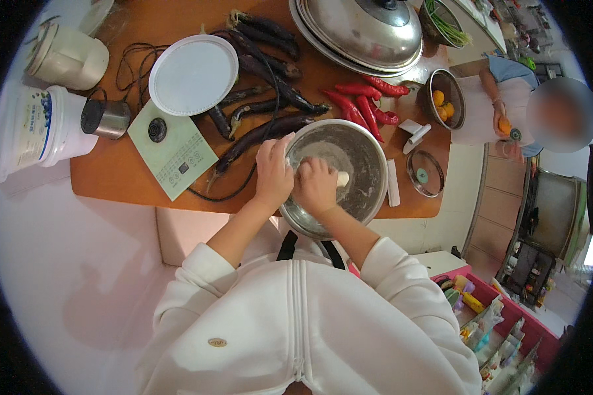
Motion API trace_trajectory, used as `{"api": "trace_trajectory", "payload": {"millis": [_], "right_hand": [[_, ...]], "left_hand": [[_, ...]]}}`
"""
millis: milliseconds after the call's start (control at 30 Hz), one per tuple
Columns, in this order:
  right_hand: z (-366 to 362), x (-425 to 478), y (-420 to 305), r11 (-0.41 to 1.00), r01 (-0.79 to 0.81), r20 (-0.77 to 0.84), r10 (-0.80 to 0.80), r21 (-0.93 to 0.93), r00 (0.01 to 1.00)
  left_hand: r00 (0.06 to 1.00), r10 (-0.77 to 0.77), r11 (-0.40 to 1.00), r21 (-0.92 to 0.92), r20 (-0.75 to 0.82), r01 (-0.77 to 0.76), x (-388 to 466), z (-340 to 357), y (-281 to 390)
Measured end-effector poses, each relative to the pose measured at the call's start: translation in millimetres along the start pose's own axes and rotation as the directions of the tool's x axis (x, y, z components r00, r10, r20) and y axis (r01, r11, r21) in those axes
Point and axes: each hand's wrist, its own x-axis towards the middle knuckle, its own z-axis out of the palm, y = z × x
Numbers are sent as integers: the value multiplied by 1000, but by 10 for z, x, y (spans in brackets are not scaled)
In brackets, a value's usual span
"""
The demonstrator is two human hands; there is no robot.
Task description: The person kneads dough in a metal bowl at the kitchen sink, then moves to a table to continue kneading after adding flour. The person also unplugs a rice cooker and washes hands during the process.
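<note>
At the table's front edge stands a stainless steel mixing bowl [363, 148], its inner wall smeared with pale residue. My left hand [274, 173] holds the bowl's left rim, thumb on the inside and fingers along the edge. Inside the bowl, my right hand [316, 185] is curled over a lump of pale dough [343, 179]. Only one end of the dough shows beside my knuckles; my hand hides the rest.
Long purple eggplants [262, 128] and red peppers [358, 106] lie beyond the bowl. Left are an electronic scale [173, 153], a white lid [193, 74] and a black cord [217, 199]. A large lidded pan [360, 34] stands behind. At right, a person [504, 94] holds an orange item.
</note>
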Motion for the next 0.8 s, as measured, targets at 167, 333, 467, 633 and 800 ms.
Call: {"api": "trace_trajectory", "payload": {"millis": [167, 333, 467, 633, 800], "right_hand": [[182, -35, 217, 970, 219, -149, -202, 108, 968], [196, 279, 354, 945, 309, -15, -309, 109, 951], [298, 466, 506, 923, 353, 37, -363, 156, 931], [168, 610, 477, 965, 149, 249, -202, 217, 947], [-398, 311, 527, 933, 213, 389, -319, 291, 864]], "left_hand": [[999, -40, 999, -13, 33, 41, -19, -42, 41], [1000, 9, 1000, -23, 18, -8, -21, -38, 13], [997, 68, 998, -4, -25, -68, -32, -43, 5], [996, 65, 997, 50, -65, -62, -23, -29, 39], [995, 32, 998, 51, -95, -27, -28, 15, 37]]}}
